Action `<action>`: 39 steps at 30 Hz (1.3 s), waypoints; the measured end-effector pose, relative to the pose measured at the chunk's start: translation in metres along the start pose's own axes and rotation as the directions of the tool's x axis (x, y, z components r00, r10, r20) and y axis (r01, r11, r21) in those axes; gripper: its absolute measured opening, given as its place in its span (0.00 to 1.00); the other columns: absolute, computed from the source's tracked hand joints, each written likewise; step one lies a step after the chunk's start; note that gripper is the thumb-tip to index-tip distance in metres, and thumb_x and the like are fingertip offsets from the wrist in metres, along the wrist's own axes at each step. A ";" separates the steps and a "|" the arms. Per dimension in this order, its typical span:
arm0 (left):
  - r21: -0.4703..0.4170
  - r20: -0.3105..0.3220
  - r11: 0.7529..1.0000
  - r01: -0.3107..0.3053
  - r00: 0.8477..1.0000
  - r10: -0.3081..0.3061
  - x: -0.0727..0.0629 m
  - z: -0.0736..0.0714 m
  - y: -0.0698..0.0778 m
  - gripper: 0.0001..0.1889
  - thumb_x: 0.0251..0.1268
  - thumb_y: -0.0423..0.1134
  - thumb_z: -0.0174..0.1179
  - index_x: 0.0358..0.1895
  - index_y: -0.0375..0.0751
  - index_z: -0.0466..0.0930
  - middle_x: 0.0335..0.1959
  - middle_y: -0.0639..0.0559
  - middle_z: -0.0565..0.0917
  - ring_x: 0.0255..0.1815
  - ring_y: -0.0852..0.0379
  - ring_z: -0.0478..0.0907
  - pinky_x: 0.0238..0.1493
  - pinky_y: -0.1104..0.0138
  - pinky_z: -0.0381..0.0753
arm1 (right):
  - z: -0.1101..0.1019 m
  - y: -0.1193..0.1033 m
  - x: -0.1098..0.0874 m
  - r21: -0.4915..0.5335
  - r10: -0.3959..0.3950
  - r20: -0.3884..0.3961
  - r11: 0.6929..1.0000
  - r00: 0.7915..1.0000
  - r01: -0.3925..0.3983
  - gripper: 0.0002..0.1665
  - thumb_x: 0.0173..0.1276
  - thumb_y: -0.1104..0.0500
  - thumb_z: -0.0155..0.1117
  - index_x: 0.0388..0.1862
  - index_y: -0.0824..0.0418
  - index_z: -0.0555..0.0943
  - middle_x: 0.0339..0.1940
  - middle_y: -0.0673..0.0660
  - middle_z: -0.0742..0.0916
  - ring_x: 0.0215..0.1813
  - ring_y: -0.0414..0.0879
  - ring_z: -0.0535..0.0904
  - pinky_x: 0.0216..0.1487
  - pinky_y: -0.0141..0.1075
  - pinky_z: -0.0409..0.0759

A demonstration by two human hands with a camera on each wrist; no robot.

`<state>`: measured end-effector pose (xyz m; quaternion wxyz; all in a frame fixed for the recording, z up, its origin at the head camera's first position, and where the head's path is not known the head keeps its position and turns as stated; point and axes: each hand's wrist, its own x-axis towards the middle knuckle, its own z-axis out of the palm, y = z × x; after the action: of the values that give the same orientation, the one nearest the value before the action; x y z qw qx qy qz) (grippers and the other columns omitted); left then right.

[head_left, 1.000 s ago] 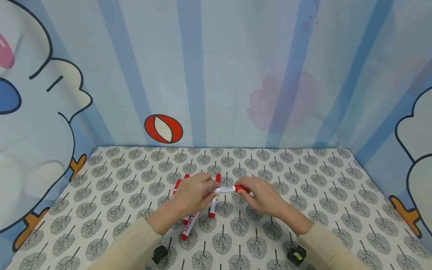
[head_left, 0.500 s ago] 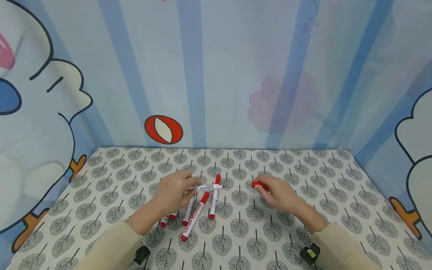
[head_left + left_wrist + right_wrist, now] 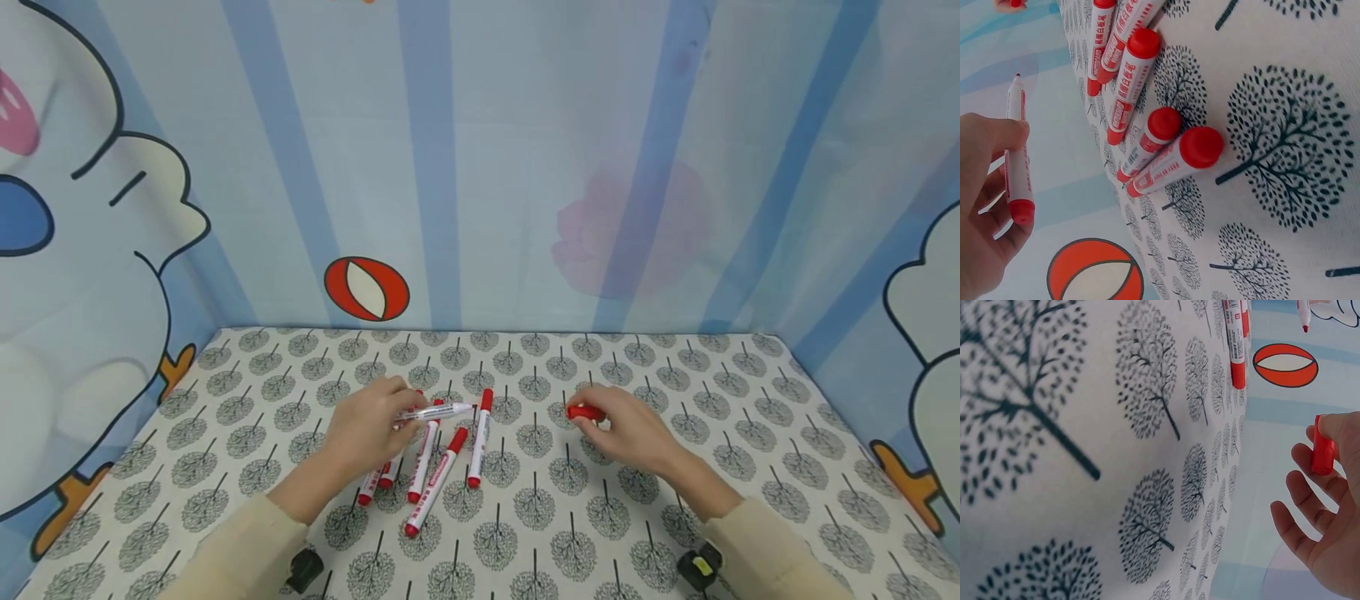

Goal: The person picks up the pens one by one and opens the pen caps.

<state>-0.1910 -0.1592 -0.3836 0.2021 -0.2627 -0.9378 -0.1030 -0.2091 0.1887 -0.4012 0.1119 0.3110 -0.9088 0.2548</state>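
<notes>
The left grip (image 3: 372,423) pinches an uncapped marker (image 3: 447,411) above the patterned bench (image 3: 262,358), its tip pointing right; the right grip (image 3: 621,431), well apart, pinches a red cap (image 3: 585,412). 5 capped markers (image 3: 480,439) lie close below the left grip.

A person's bare left hand (image 3: 371,425) held a pinch between seven and eight o'clock in the head view, well apart from the bare right hand (image 3: 622,429), pinching near four o'clock. The left forearm (image 3: 315,479), emerging from a long cream fabric sleeve (image 3: 240,542), angled toward between one and two; the right forearm (image 3: 697,479), likewise sleeved, pointed toward ten. Seen from the left wrist, the thumb (image 3: 1010,132) lay toward three o'clock above curled fingers (image 3: 1015,240). From the right wrist, three fingers (image 3: 1308,501) fanned between ten and eleven.
</notes>
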 end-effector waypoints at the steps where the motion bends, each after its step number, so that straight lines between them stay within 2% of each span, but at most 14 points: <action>1: 0.002 0.003 1.000 0.013 1.000 -0.013 -0.001 0.000 -0.002 0.12 0.46 0.41 0.70 0.38 0.52 0.83 0.29 0.61 0.77 0.29 0.64 0.71 0.20 0.76 0.67 | 0.000 0.001 -0.001 -0.006 0.003 -0.002 1.000 1.000 -0.003 0.10 0.59 0.62 0.63 0.41 0.55 0.81 0.34 0.44 0.83 0.35 0.36 0.77 0.36 0.33 0.78; 8: -0.017 0.011 0.994 0.112 0.994 -0.112 -0.009 0.003 -0.019 0.12 0.47 0.39 0.69 0.37 0.51 0.83 0.30 0.59 0.77 0.30 0.62 0.75 0.18 0.75 0.68 | -0.001 0.006 -0.005 -0.026 0.018 -0.014 0.999 1.000 -0.018 0.11 0.60 0.62 0.62 0.43 0.56 0.81 0.37 0.46 0.84 0.36 0.37 0.78 0.36 0.35 0.78; 12: -0.026 -0.010 0.988 0.154 0.988 -0.154 -0.014 0.003 -0.033 0.11 0.47 0.38 0.68 0.37 0.51 0.82 0.33 0.57 0.79 0.30 0.62 0.77 0.17 0.73 0.70 | -0.002 0.009 -0.004 -0.032 0.017 -0.016 0.999 1.000 -0.018 0.12 0.60 0.62 0.62 0.44 0.57 0.81 0.37 0.47 0.84 0.35 0.37 0.77 0.35 0.37 0.78; 16: -0.056 0.002 0.973 0.226 0.974 -0.226 -0.020 0.002 -0.049 0.11 0.49 0.38 0.67 0.38 0.50 0.82 0.34 0.55 0.80 0.30 0.61 0.76 0.19 0.70 0.71 | -0.003 0.010 -0.003 -0.037 0.032 -0.014 0.999 0.999 -0.032 0.12 0.59 0.62 0.63 0.44 0.58 0.81 0.37 0.48 0.84 0.35 0.37 0.77 0.36 0.37 0.79; 23: -0.068 0.115 0.920 0.386 0.919 -0.377 -0.029 0.000 -0.074 0.12 0.52 0.41 0.64 0.42 0.48 0.81 0.36 0.51 0.78 0.31 0.55 0.77 0.19 0.68 0.69 | -0.006 0.012 -0.003 -0.051 0.072 -0.005 0.996 0.997 -0.072 0.13 0.59 0.61 0.64 0.45 0.56 0.80 0.37 0.47 0.84 0.36 0.38 0.78 0.37 0.35 0.79; 32: -0.024 0.138 0.871 0.490 0.865 -0.483 -0.042 -0.007 -0.100 0.14 0.54 0.42 0.62 0.45 0.45 0.80 0.36 0.47 0.79 0.25 0.57 0.74 0.15 0.67 0.66 | -0.011 0.013 -0.004 -0.074 0.112 0.002 0.991 0.994 -0.112 0.14 0.60 0.58 0.63 0.47 0.54 0.79 0.40 0.48 0.84 0.38 0.38 0.78 0.39 0.33 0.78; 39: -0.002 0.147 0.815 0.580 0.806 -0.574 -0.054 -0.012 -0.116 0.16 0.55 0.44 0.60 0.47 0.42 0.78 0.36 0.44 0.79 0.24 0.55 0.72 0.16 0.66 0.65 | -0.010 0.015 -0.006 -0.075 0.105 -0.023 0.992 0.994 -0.106 0.14 0.60 0.59 0.64 0.46 0.55 0.79 0.40 0.48 0.84 0.36 0.38 0.79 0.38 0.33 0.79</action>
<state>-0.2073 -0.2845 -0.4061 0.0892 0.0233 -0.9824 -0.1625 -0.2133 0.2068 -0.4009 0.1187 0.2557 -0.9318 0.2287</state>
